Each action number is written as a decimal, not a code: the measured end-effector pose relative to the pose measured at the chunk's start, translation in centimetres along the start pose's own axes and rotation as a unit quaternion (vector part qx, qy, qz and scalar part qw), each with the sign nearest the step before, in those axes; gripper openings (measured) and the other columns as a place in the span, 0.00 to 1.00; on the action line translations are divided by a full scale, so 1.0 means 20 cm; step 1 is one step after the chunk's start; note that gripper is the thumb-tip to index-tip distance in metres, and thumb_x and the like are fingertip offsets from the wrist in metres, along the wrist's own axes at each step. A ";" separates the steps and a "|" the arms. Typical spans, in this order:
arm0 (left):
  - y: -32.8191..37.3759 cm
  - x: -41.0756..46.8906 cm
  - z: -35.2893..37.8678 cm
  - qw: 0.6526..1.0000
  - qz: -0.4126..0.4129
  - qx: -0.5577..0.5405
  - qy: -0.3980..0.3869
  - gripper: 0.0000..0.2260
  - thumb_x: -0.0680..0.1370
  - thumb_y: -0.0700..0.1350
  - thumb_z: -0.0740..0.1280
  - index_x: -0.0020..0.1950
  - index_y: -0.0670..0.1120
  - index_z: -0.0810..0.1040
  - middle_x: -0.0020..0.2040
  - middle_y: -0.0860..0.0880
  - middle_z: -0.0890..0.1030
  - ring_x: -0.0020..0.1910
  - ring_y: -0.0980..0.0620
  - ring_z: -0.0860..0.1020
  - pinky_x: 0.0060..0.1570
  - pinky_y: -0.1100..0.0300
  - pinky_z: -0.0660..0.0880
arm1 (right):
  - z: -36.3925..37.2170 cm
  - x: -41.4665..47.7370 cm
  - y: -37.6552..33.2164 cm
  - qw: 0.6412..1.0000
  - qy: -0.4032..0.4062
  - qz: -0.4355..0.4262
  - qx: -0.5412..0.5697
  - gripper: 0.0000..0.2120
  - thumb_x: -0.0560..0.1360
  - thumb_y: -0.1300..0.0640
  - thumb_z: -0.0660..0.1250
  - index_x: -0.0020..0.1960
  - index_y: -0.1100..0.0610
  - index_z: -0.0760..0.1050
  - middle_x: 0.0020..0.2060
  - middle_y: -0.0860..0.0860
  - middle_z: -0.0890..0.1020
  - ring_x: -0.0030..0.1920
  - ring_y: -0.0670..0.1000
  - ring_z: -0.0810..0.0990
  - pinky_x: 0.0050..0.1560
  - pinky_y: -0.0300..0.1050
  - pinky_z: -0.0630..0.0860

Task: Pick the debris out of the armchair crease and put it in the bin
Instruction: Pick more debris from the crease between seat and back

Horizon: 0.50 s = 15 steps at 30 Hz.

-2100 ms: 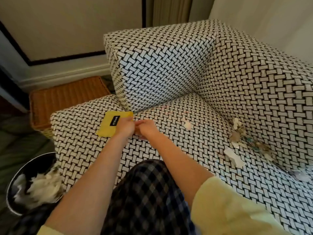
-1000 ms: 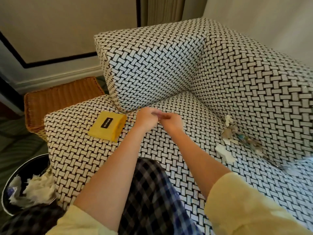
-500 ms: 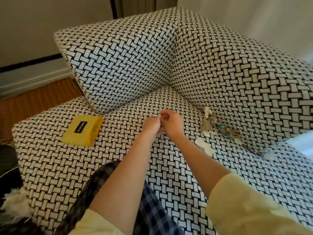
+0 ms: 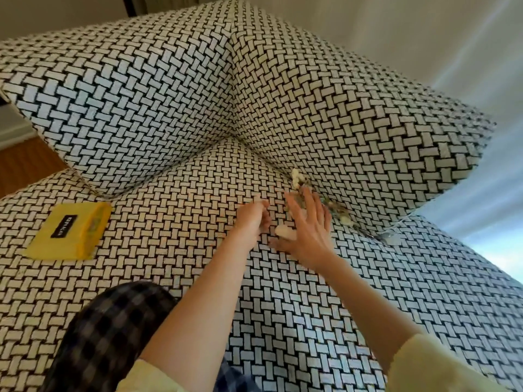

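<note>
- Right grip (image 4: pixel 308 227), spread and empty, over debris (image 4: pixel 295 176) at the armchair crease (image 4: pixel 266 159): sweeping may push scraps deeper.
- Left grip (image 4: pixel 252 217) beside the crease, curled; contents unclear, anything held may spill.

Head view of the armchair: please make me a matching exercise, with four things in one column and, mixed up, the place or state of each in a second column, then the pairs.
1 right hand
2 debris
3 yellow block
4 checked knee

a in the crease
b flat on the seat, far left
c fingers spread, open
d lowest in the picture

Pairs: 1-c, 2-a, 3-b, 4-d
</note>
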<state>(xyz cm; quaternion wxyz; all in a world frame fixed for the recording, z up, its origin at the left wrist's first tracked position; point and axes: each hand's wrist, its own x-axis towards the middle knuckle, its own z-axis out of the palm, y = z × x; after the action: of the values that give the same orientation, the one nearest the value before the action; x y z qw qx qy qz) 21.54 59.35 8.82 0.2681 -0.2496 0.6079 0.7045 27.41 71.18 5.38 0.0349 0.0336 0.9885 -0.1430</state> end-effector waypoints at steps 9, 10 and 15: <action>0.01 0.05 0.03 0.999 0.017 -0.008 -0.041 0.08 0.76 0.38 0.58 0.37 0.44 0.70 0.33 0.48 0.69 0.31 0.54 0.68 0.31 0.62 0.65 | 0.02 0.20 0.00 1.000 0.021 -0.001 0.015 0.27 0.79 0.51 0.57 0.75 0.50 0.51 0.75 0.55 0.50 0.75 0.57 0.46 0.73 0.57 0.53; 0.01 0.05 0.04 0.998 0.017 -0.029 -0.052 0.09 0.77 0.39 0.58 0.36 0.44 0.69 0.33 0.48 0.68 0.30 0.54 0.67 0.31 0.62 0.65 | 0.02 0.21 -0.01 0.998 0.054 -0.009 0.038 0.24 0.78 0.58 0.60 0.72 0.55 0.60 0.73 0.58 0.60 0.73 0.59 0.55 0.70 0.59 0.61; -0.02 0.08 0.12 0.989 -0.005 -0.131 -0.070 0.19 0.81 0.51 0.52 0.33 0.44 0.67 0.33 0.48 0.70 0.31 0.53 0.68 0.33 0.61 0.66 | 0.07 0.22 0.00 0.981 0.158 0.022 0.112 0.19 0.69 0.76 0.62 0.57 0.64 0.76 0.61 0.62 0.74 0.64 0.63 0.69 0.61 0.56 0.72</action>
<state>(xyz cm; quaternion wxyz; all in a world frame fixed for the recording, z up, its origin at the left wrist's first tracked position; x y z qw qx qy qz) 20.57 61.87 7.78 0.2782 -0.2356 0.4886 0.7927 23.03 71.07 3.68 -0.1221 0.0815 0.9583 -0.2451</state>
